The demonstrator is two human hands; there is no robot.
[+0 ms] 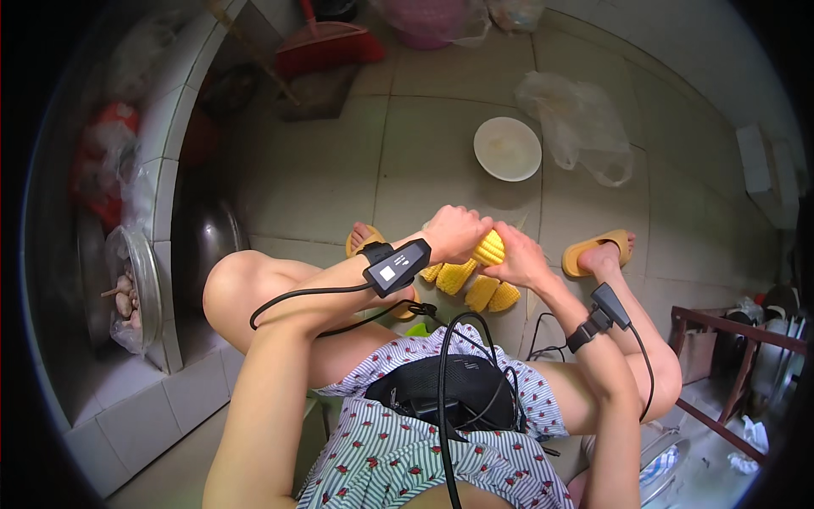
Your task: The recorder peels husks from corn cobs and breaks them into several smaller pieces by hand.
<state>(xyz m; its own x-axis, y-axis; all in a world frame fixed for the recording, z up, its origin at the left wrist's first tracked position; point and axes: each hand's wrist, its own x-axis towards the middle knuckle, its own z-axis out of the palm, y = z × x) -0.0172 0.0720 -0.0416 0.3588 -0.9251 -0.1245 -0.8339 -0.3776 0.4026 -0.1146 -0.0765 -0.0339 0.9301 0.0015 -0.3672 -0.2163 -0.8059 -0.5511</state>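
Note:
A yellow ear of corn [489, 248] is held between my two hands above the floor. My left hand [456, 233] is closed around its left side, knuckles up. From the right, my right hand [523, 254] grips the same ear with the thumb underneath. Below my hands, several pieces of yellow corn [456, 277] lie close together between my feet. What they rest on cannot be made out. A few thin pale husk strips [530, 299] are beside them.
A white bowl [507, 149] stands ahead on the floor tiles, beside a crumpled clear plastic bag [575, 127]. Farther off are a red broom [331, 48] and a pink basket [425, 22]. A bowl of garlic [130, 299] sits left on a tiled ledge. Black cables [445, 382] loop over my lap.

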